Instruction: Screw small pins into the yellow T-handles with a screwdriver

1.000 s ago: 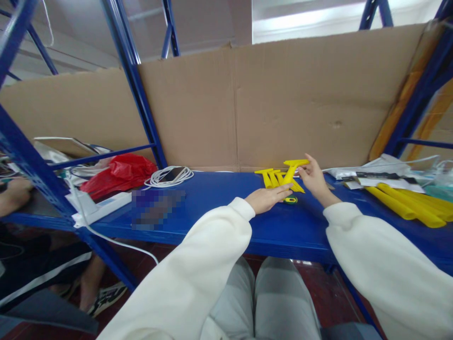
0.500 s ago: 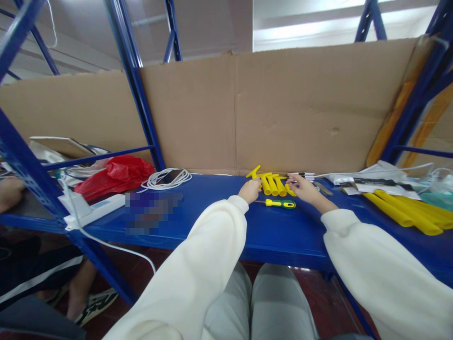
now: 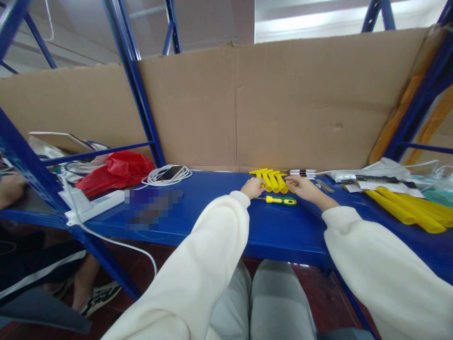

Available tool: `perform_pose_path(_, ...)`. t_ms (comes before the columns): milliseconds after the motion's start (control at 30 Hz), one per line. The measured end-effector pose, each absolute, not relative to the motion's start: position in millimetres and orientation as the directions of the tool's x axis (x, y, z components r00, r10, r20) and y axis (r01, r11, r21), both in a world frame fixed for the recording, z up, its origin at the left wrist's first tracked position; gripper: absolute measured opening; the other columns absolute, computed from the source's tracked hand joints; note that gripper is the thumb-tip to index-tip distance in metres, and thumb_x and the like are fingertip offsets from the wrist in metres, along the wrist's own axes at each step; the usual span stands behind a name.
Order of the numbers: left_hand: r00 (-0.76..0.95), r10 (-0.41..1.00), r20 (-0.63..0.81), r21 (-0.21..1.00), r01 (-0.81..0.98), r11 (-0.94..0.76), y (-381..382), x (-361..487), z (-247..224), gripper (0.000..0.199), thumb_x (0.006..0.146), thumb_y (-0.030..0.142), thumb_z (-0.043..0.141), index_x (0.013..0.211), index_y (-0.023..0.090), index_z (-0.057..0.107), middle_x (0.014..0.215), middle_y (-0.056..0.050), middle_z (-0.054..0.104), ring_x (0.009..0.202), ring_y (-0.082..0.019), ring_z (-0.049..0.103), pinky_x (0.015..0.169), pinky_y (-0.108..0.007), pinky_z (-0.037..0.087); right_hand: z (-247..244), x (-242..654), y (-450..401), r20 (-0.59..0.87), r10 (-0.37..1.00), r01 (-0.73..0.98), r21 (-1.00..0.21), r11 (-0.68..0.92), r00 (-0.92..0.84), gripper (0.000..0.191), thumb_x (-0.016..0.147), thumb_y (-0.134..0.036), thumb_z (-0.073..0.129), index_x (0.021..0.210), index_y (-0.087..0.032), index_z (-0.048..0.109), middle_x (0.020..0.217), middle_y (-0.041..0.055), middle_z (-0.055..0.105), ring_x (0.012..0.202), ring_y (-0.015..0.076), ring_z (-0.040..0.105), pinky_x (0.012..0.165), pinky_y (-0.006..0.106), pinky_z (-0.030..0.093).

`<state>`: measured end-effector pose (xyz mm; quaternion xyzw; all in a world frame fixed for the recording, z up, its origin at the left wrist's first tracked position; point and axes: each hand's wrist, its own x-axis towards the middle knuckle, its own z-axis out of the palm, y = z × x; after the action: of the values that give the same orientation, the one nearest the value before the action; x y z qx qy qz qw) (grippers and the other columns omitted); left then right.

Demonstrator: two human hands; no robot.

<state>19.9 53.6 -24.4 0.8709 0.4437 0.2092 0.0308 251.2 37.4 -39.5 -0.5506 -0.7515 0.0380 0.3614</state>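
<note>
Several yellow T-shaped pieces with tubular stems (image 3: pixel 274 181) lie side by side near the back of the blue shelf. My left hand (image 3: pixel 253 188) is closed on the lower end of the leftmost piece. Its fingertips are partly hidden by the back of the hand. At the other end of the row is my right hand (image 3: pixel 301 187), fingers bent and apart, the tips against or very near the rightmost piece. Just in front of the row lies a screwdriver (image 3: pixel 281 200) with a yellow and green handle; its shaft points toward my left hand.
Rolled yellow sheets (image 3: pixel 406 208) and white packets (image 3: pixel 382 170) lie at the right. Black-and-white strips (image 3: pixel 300 173) sit behind my right hand. Leftward are a coiled white cable (image 3: pixel 167 176), a power strip (image 3: pixel 102 206) and a red bag (image 3: pixel 118 172). Cardboard (image 3: pixel 191 113) walls the back.
The leftmost yellow piece was tilted up in my left hand; now it lies lined up with the others. My left hand has shifted slightly right. My right hand has barely moved.
</note>
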Motion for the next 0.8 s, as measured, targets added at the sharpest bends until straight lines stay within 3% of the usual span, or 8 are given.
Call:
perform_pose_path(200, 0.524, 0.785, 0.329, 0.217, 0.767, -0.603, 51.0, 16.5, -22.6, 0.025, 0.091, 0.02, 0.066, 0.114, 0.016, 0.074, 0.126, -0.012, 0.072, 0.121, -0.024, 0.066, 0.106, -0.033, 0.048, -35.8, 247.9, 32.6, 0.48, 0.866, 0.826, -0.428, 0.367, -0.136, 0.03, 0.085, -0.012, 0.058, 0.109, -0.015, 0.075, 0.108, 0.0123, 0.077, 0.092, 0.0237, 0.074, 0.089, 0.037, 0.058)
perform_pose_path(333, 0.567, 0.767, 0.3, 0.18, 0.756, -0.63, 46.4, 10.9, -20.3, 0.035, 0.089, 0.02, 0.067, 0.124, 0.016, 0.07, 0.14, -0.013, 0.063, 0.128, -0.025, 0.062, 0.111, -0.033, 0.045, -35.0, 247.0, 29.8, 0.494, 0.86, 0.824, -0.429, 0.371, -0.13, 0.027, 0.084, -0.011, 0.058, 0.104, -0.016, 0.076, 0.109, 0.0119, 0.077, 0.096, 0.0249, 0.073, 0.091, 0.038, 0.058)
perform_pose_path(433, 0.59, 0.75, 0.298, 0.178, 0.738, -0.651, 41.0, 5.1, -19.6, 0.043, 0.087, 0.021, 0.069, 0.13, 0.015, 0.066, 0.148, -0.015, 0.054, 0.134, -0.026, 0.056, 0.113, -0.034, 0.042, -36.2, 249.0, 30.0, 0.487, 0.86, 0.813, -0.435, 0.387, -0.148, 0.026, 0.083, -0.012, 0.058, 0.099, -0.019, 0.077, 0.104, 0.0091, 0.078, 0.092, 0.0239, 0.074, 0.088, 0.037, 0.058)
perform_pose_path(533, 0.599, 0.726, 0.337, 0.189, 0.712, -0.676, 34.6, 1.1, -19.9, 0.044, 0.088, 0.02, 0.067, 0.131, 0.013, 0.065, 0.147, -0.016, 0.055, 0.136, -0.025, 0.054, 0.115, -0.035, 0.04, -34.9, 254.8, 30.7, 0.487, 0.865, 0.827, -0.432, 0.36, -0.123, 0.026, 0.082, -0.013, 0.058, 0.096, -0.02, 0.078, 0.095, 0.0073, 0.079, 0.086, 0.0232, 0.074, 0.084, 0.036, 0.059)
perform_pose_path(667, 0.602, 0.697, 0.389, 0.215, 0.677, -0.704, 25.2, 0.6, -20.1, 0.035, 0.088, 0.018, 0.064, 0.123, 0.015, 0.071, 0.132, -0.011, 0.068, 0.125, -0.022, 0.063, 0.111, -0.033, 0.045, -18.5, 272.1, 20.6, 0.475, 0.875, 0.909, -0.401, 0.117, 0.097, 0.025, 0.081, -0.016, 0.056, 0.092, -0.018, 0.079, 0.086, 0.0108, 0.078, 0.086, 0.0273, 0.073, 0.081, 0.035, 0.056)
perform_pose_path(800, 0.607, 0.698, 0.379, 0.243, 0.663, -0.708, 17.5, 2.0, -18.2, 0.029, 0.089, 0.016, 0.061, 0.115, 0.014, 0.075, 0.121, -0.01, 0.074, 0.115, -0.021, 0.069, 0.104, -0.03, 0.05, 3.6, 303.2, -6.9, 0.406, 0.764, 0.849, -0.403, -0.342, 0.501, 0.032, 0.084, -0.021, 0.053, 0.103, -0.01, 0.077, 0.105, 0.0257, 0.073, 0.104, 0.0384, 0.068, 0.085, 0.045, 0.052)
